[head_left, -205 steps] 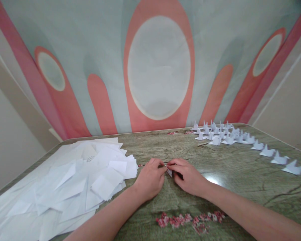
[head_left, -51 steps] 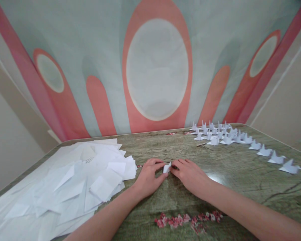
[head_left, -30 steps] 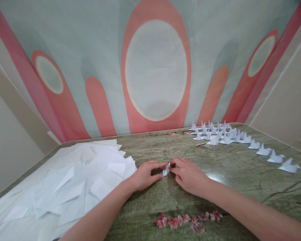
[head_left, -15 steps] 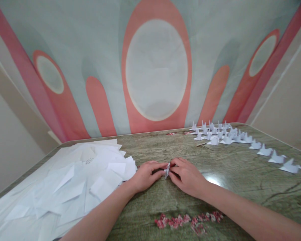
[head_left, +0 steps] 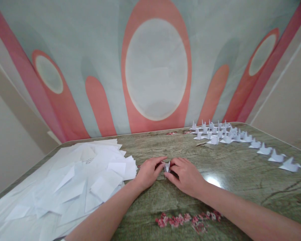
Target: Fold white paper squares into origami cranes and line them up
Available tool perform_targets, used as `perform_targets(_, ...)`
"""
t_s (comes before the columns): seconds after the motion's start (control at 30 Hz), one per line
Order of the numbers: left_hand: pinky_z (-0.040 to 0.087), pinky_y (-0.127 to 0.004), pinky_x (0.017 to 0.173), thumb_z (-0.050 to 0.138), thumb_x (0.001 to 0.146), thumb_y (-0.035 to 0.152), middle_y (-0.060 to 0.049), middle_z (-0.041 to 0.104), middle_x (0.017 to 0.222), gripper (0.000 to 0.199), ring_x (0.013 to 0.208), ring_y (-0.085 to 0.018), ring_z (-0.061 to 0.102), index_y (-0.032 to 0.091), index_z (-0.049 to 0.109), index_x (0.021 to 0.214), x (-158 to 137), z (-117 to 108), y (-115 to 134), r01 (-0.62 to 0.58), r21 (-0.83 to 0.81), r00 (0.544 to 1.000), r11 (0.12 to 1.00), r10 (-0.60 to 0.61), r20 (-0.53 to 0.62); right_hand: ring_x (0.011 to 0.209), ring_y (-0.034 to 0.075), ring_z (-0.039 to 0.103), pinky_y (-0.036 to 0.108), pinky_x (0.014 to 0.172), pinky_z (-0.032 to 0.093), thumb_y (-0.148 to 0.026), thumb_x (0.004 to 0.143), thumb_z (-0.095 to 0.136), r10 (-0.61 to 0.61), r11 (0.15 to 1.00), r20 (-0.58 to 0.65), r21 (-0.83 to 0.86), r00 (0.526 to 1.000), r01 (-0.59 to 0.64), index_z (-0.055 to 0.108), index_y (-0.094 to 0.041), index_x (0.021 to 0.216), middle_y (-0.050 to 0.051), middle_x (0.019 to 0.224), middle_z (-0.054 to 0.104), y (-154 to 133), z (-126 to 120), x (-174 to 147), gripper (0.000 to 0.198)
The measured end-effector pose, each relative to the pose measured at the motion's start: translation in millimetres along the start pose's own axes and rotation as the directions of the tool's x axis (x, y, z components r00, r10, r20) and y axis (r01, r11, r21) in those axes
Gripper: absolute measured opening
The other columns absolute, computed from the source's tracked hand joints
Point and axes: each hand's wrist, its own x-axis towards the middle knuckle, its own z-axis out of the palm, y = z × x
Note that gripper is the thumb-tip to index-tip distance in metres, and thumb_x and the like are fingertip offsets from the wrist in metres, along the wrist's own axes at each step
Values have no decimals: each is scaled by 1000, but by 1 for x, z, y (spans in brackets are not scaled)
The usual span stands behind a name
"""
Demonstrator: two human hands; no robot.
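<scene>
A small folded white paper piece [head_left: 167, 166], shaped like a paper crane in part, is between my two hands above the middle of the table. My left hand [head_left: 150, 171] pinches its left side between thumb and forefinger. From the other side, my right hand [head_left: 185, 174] grips it with thumb and curled fingers. The fingers cover some of its folds. Finished-looking white paper cranes [head_left: 227, 138] stand in rows at the right rear of the table.
Loose white paper sheets [head_left: 72, 192] lie in a spread pile on the left, close to my left forearm. The wood-grain table [head_left: 150, 214] has printed pink flowers near its front. A wall with a pink and green pattern [head_left: 157, 125] rises behind the table's back edge.
The folded paper has turned and now looks wider between my fingers. My left fingers have shifted slightly left and spread a little; the right thumb has moved slightly left.
</scene>
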Motion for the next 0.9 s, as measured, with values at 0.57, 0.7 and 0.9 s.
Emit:
perform_targets(0.57,46,-25,79,52,82,25,-1,69,90,18,83,-15,61,20,66,92,0,-6,0,-2,-137,999,991,8,44,78,16,53,29,77,42,-24,84,49,33,999,-75,31,997,-31,64,-17,75,4,78,57,1,9,2,19)
perform_targets(0.7,46,-24,76,52,82,26,-1,68,87,18,79,-15,61,19,67,91,0,-6,1,4,-120,999,993,0,33,80,15,53,28,77,42,-21,83,49,35,999,-62,38,997,-33,64,-17,77,4,79,58,2,8,1,17)
perform_targets(0.9,47,-25,74,54,80,26,-2,68,89,30,77,-15,61,20,60,108,2,-3,0,43,-118,999,992,-39,31,80,16,53,28,77,43,-20,83,49,34,999,-63,28,997,-32,64,-17,76,4,80,57,1,9,2,16)
